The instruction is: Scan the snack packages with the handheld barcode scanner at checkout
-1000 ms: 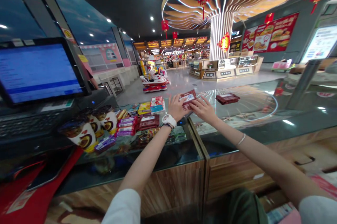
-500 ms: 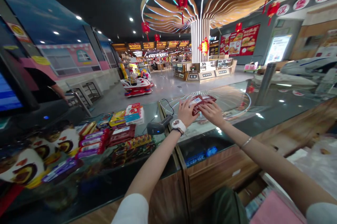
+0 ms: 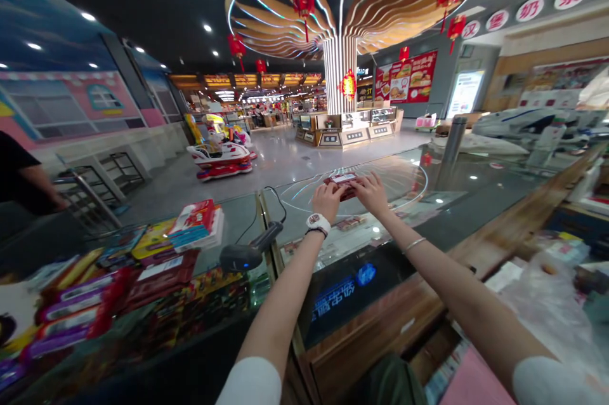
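Over the glass counter, both hands hold a flat, dark red-brown snack packet (image 3: 344, 179) with a white label on its upper face. My left hand (image 3: 326, 200), with a white watch at the wrist, grips the packet's left side, thumb on top. On the opposite side, the fingers of my right hand (image 3: 372, 193) close on its right edge. Whether a second packet lies beneath is unclear. A black handheld barcode scanner (image 3: 248, 254) rests on the counter left of my hands, its cable trailing behind it.
Similar brown packets (image 3: 159, 275), purple-and-red snack bars (image 3: 83, 303) and a stack of red-and-blue boxes (image 3: 196, 227) cover the left counter. A metal post (image 3: 453, 139) rises from the glass counter (image 3: 404, 227) at right. Plastic bags (image 3: 547, 303) lie at lower right. Someone's arm (image 3: 42, 183) shows at far left.
My view has turned right, so the counter goods sit further left. My hands have brought the brown packaging, earlier spread out at an angle, into a more compact, level shape.
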The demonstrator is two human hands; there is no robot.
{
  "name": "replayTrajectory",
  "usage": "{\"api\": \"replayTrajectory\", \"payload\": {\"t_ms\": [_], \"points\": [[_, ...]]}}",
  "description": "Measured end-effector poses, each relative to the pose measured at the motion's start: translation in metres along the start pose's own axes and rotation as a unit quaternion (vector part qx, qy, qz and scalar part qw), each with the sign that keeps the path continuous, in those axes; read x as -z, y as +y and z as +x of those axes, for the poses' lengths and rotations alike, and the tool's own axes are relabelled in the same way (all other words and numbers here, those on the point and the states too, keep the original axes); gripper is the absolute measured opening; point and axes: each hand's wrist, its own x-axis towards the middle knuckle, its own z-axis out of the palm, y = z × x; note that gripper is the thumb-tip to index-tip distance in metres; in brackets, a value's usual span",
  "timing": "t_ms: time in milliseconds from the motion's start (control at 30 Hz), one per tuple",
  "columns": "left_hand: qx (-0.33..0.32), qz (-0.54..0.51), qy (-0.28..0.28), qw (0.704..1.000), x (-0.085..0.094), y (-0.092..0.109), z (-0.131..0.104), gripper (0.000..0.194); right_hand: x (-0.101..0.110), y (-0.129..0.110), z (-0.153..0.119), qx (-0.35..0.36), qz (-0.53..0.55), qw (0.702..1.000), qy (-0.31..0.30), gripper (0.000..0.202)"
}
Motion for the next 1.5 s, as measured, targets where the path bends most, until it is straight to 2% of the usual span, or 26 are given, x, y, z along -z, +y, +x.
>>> {"api": "replayTrajectory", "payload": {"t_ms": [167,300,467,567,733,900,1133,1267,1500], "points": [[0.037,-0.003,-0.039,0.999,-0.019,-0.001,0.013,0.04,-0.023,0.011,0.007,-0.045,0.0,0.999,-0.021,0.03],[0.032,-0.016,-0.044,0.998,-0.036,-0.006,0.018,0.043,-0.036,0.015,0.011,-0.061,0.017,0.997,-0.044,0.03],[0.023,-0.03,-0.057,0.998,-0.051,-0.011,0.022,0.035,-0.045,0.017,0.007,-0.084,0.016,0.996,-0.037,0.03],[0.017,-0.048,-0.075,0.996,-0.056,-0.013,0.021,0.033,-0.049,0.018,0.004,-0.097,0.018,0.993,-0.058,0.028],[0.014,-0.067,-0.114,0.991,-0.059,-0.013,0.018,0.038,-0.049,0.017,0.003,-0.117,0.026,0.987,-0.106,0.028],[0.006,-0.072,-0.127,0.989,-0.053,-0.009,0.016,0.031,-0.04,0.017,0.0,-0.143,0.042,0.978,-0.149,0.038],[-0.006,-0.058,-0.108,0.992,-0.042,-0.003,0.007,0.022,-0.03,0.027,-0.014,-0.125,0.105,0.975,-0.15,0.033],[-0.034,-0.068,-0.094,0.993,-0.045,-0.002,0.004,0.021,-0.034,0.032,-0.019,-0.138,0.115,0.97,-0.166,0.032],[-0.032,-0.079,-0.078,0.993,-0.051,-0.002,0.004,0.029,-0.042,0.047,-0.02,-0.181,0.142,0.955,-0.186,0.038]]}}
